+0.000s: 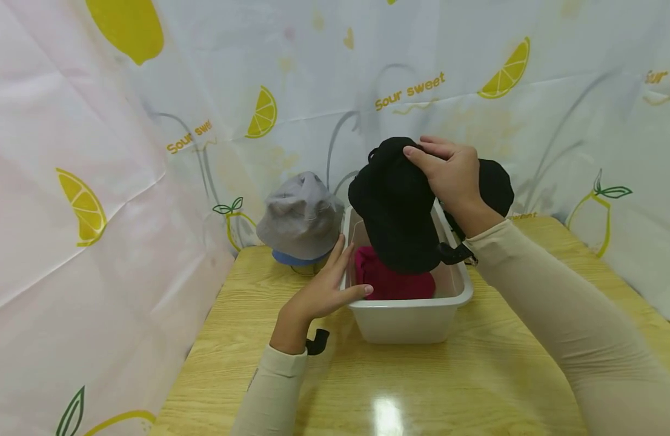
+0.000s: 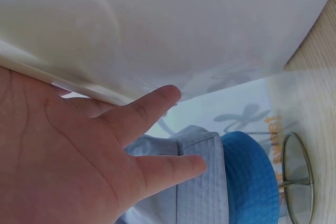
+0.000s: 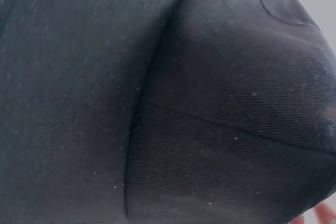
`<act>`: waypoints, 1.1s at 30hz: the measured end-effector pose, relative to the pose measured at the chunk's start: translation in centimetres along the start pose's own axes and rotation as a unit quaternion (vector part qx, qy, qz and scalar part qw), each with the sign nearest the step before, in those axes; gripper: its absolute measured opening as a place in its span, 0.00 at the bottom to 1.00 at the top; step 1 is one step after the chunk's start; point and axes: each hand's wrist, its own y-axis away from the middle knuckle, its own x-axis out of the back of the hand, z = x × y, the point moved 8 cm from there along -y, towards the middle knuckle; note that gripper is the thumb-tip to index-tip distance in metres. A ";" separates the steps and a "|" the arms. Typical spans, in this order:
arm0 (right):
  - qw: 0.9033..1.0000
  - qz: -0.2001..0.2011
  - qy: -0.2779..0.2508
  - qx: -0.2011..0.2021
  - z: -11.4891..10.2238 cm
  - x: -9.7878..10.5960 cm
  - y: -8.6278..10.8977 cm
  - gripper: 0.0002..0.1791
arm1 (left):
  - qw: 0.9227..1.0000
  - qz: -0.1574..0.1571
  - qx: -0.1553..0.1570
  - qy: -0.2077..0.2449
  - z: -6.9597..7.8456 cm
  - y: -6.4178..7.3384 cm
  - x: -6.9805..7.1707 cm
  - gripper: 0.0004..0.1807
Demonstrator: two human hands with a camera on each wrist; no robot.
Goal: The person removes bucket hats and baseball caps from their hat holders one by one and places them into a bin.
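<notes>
My right hand (image 1: 449,172) holds a black hat (image 1: 395,206) by its crown, thumb on top, with the brim hanging down over the white plastic bin (image 1: 406,330). In the right wrist view the black cloth fills nearly everything, and only fingertips show at the lower right corner. A dark red cloth item (image 1: 381,278) lies inside the bin, partly hidden behind the black brim. My left hand (image 1: 326,284) rests at the bin's left rim, fingers straight along the outer wall and thumb over the edge.
Left of the bin, a grey bucket hat (image 1: 302,212) sits over a blue hat (image 1: 297,260) on a wire stand (image 2: 298,182). Another black hat (image 1: 495,188) stands behind my right wrist. A lemon-print curtain (image 1: 308,79) hangs around the wooden table (image 1: 248,339).
</notes>
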 end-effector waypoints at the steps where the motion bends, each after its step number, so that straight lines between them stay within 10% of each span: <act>1: 1.000 -0.005 0.008 -0.002 0.3 -0.1 0.1 0.28 | 1.000 0.000 -0.001 0.001 0.0 0.0 0.0 0.56; 21: 0.990 -0.073 0.124 -0.008 5.1 -1.3 1.5 0.29 | 1.000 -0.003 -0.005 0.006 0.1 0.0 0.1 0.59; 33: 0.962 -0.156 0.222 -0.035 6.8 -2.5 1.4 0.29 | 1.000 -0.001 -0.008 0.001 0.1 0.0 0.1 0.57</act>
